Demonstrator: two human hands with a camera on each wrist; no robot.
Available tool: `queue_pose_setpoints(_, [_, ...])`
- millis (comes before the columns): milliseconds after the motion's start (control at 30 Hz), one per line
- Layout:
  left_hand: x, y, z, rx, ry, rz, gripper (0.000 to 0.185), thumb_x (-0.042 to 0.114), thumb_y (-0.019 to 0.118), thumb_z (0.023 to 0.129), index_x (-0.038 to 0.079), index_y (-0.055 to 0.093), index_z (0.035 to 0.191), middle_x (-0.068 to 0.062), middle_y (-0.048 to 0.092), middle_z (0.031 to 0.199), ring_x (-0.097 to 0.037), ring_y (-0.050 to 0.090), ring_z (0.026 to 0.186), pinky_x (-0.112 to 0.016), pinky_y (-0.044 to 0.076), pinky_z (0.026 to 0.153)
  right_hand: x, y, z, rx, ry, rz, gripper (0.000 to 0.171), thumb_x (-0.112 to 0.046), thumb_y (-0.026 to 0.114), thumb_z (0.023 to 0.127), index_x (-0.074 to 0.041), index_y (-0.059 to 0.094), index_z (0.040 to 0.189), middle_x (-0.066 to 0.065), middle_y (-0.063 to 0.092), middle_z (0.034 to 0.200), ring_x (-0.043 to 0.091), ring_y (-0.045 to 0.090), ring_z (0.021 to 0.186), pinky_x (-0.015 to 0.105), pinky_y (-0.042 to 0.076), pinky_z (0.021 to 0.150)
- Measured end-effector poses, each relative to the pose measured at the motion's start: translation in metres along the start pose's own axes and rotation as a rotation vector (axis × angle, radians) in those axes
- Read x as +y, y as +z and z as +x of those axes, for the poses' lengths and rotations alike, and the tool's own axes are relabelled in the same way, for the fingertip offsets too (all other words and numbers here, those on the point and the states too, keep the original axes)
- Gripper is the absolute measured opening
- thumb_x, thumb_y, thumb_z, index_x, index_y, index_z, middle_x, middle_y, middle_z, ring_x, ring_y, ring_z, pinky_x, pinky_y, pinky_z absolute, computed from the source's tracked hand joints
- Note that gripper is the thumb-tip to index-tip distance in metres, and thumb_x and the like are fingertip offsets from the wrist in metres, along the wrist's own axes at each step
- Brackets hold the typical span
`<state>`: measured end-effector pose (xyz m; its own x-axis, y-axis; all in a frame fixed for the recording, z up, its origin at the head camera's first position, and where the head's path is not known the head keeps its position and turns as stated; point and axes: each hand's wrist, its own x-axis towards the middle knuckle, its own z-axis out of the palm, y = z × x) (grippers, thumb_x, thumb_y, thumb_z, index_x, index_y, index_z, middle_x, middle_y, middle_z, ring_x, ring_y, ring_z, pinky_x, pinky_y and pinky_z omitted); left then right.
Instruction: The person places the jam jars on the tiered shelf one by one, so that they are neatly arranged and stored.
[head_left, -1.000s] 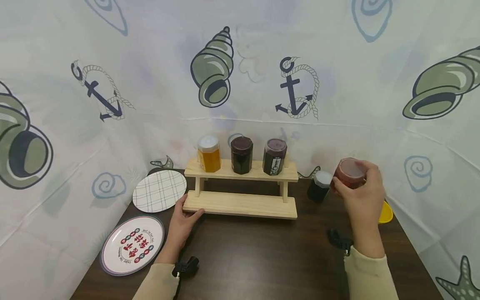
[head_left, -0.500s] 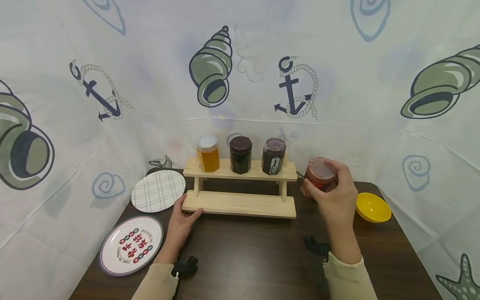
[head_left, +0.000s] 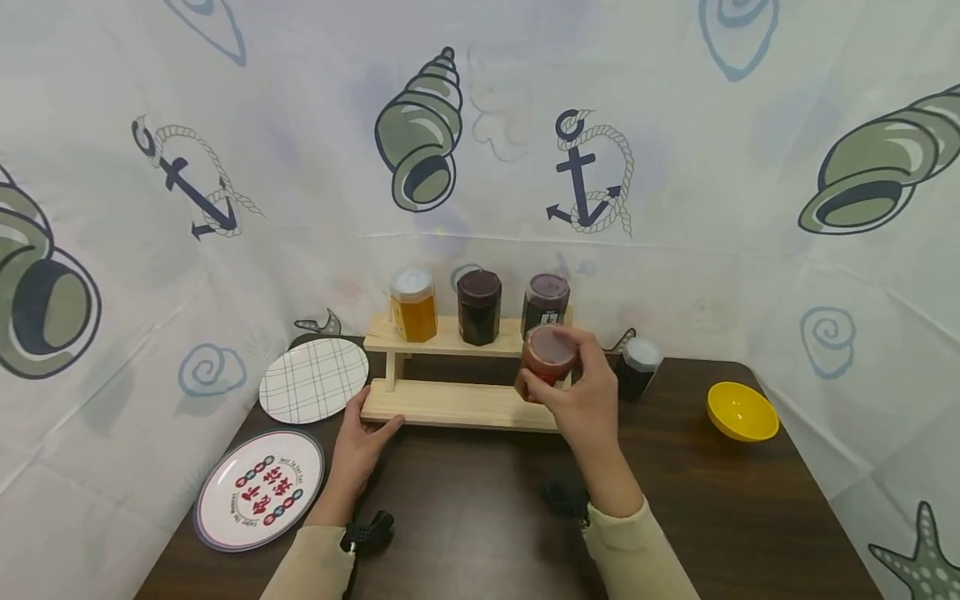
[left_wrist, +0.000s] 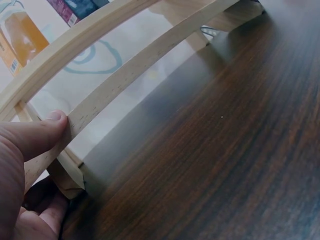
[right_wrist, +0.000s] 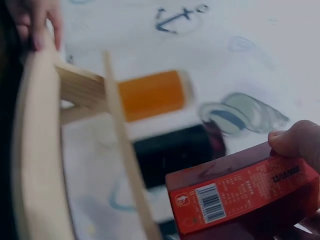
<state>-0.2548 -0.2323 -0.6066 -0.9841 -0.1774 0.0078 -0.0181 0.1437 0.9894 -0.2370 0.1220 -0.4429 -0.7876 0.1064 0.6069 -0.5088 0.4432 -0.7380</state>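
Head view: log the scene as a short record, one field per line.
Left hand: grips the wooden rack by its lower left end
Right hand: holds a red jar in front of the rack's right end
Top shelf: amber jar, dark jar, purple-lidded jar, left to right
Right of rack: white-lidded jar, yellow bowl
Left of rack: checked plate, lettered plate nearer the camera

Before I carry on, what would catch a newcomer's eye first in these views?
Probably the red jar in the right grip, seen in front of the right end of the two-tier wooden stand in the head view. Next, the bright yellow bowl near the right edge of the table, and the amber jar at the left of the stand's upper shelf.
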Motion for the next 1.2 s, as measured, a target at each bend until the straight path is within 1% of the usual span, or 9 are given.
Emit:
queue_pose_setpoints(100, [0.001,0.000,0.000,-0.002,0.000,0.002,0.101,0.020,0.086,0.097,0.013,0.020,0.174,-0.019,0.025,0.178,-0.035,0.037,0.163,-0.050,0.037,0.129,0.002,0.025,-0.004,-0.052,0.011,0.027,0.073,-0.013,0.100,0.079,-0.019,0.063,0.142,0.007,0.069,0.137,0.024,0.071,0.120,0.050,0.064,0.099])
queue_pose_setpoints(167, [0.001,0.001,0.000,-0.003,0.001,0.004,0.101,0.021,0.086,0.097,0.013,0.020,0.174,-0.019,0.025,0.178,-0.035,0.037,0.162,-0.051,0.037,0.128,0.004,0.042,-0.007,-0.097,0.039,0.052,0.072,-0.014,0.100,0.080,-0.020,0.063,0.142,0.006,0.069,0.137,0.024,0.070,0.121,0.052,0.064,0.099])
queue_pose_setpoints(400, [0.000,0.000,0.000,-0.006,-0.002,0.001,0.102,0.023,0.086,0.097,0.014,0.019,0.174,-0.018,0.024,0.179,-0.034,0.033,0.165,-0.050,0.035,0.130,0.006,0.094,-0.017,-0.286,0.098,0.128,0.071,-0.016,0.098,0.082,-0.023,0.060,0.142,0.001,0.066,0.140,0.023,0.067,0.125,0.046,0.063,0.106])
queue_pose_setpoints(567, [0.002,0.002,0.000,-0.013,-0.010,0.001,0.103,0.024,0.085,0.098,0.014,0.018,0.175,-0.018,0.023,0.179,-0.033,0.034,0.164,-0.048,0.036,0.130,0.009,0.122,-0.020,-0.362,0.093,0.165,0.072,-0.018,0.097,0.084,-0.024,0.058,0.144,0.000,0.065,0.141,0.020,0.067,0.127,0.043,0.061,0.110])
queue_pose_setpoints(733, [0.004,0.001,0.001,-0.016,-0.004,0.019,0.101,0.025,0.085,0.098,0.015,0.019,0.174,-0.017,0.026,0.178,-0.032,0.038,0.162,-0.046,0.040,0.127,0.014,0.141,-0.020,-0.372,0.108,0.213,0.071,-0.017,0.097,0.084,-0.022,0.059,0.143,0.001,0.066,0.143,0.020,0.067,0.127,0.042,0.061,0.110])
queue_pose_setpoints(867, [0.003,0.001,0.002,-0.015,-0.005,0.022,0.102,0.024,0.085,0.098,0.015,0.019,0.175,-0.018,0.027,0.178,-0.032,0.039,0.161,-0.046,0.040,0.127,0.023,0.153,-0.023,-0.387,0.105,0.272,0.072,-0.016,0.096,0.085,-0.024,0.058,0.146,0.001,0.064,0.145,0.021,0.066,0.131,0.048,0.059,0.113])
queue_pose_setpoints(967, [0.002,0.000,0.002,-0.013,-0.007,0.024,0.101,0.024,0.085,0.098,0.015,0.019,0.174,-0.018,0.027,0.178,-0.033,0.039,0.162,-0.045,0.040,0.127,0.034,0.161,-0.028,-0.414,0.113,0.323,0.078,-0.017,0.095,0.088,-0.026,0.052,0.153,0.000,0.061,0.151,0.022,0.063,0.137,0.052,0.054,0.119])
queue_pose_setpoints(1100, [0.001,0.000,0.003,-0.016,0.001,0.034,0.100,0.024,0.085,0.098,0.014,0.020,0.174,-0.018,0.029,0.177,-0.031,0.040,0.161,-0.032,0.044,0.125,0.050,0.164,-0.036,-0.464,0.222,0.364,0.082,-0.019,0.094,0.088,-0.024,0.046,0.155,0.000,0.063,0.151,0.019,0.062,0.139,0.050,0.049,0.124])
queue_pose_setpoints(1200, [0.001,0.000,0.004,-0.013,0.007,0.033,0.100,0.023,0.085,0.098,0.014,0.020,0.174,-0.017,0.029,0.177,-0.030,0.038,0.162,-0.032,0.043,0.126,0.058,0.165,-0.036,-0.521,0.288,0.339,0.074,-0.023,0.093,0.089,-0.021,0.049,0.148,0.000,0.066,0.146,0.017,0.064,0.133,0.047,0.051,0.122])
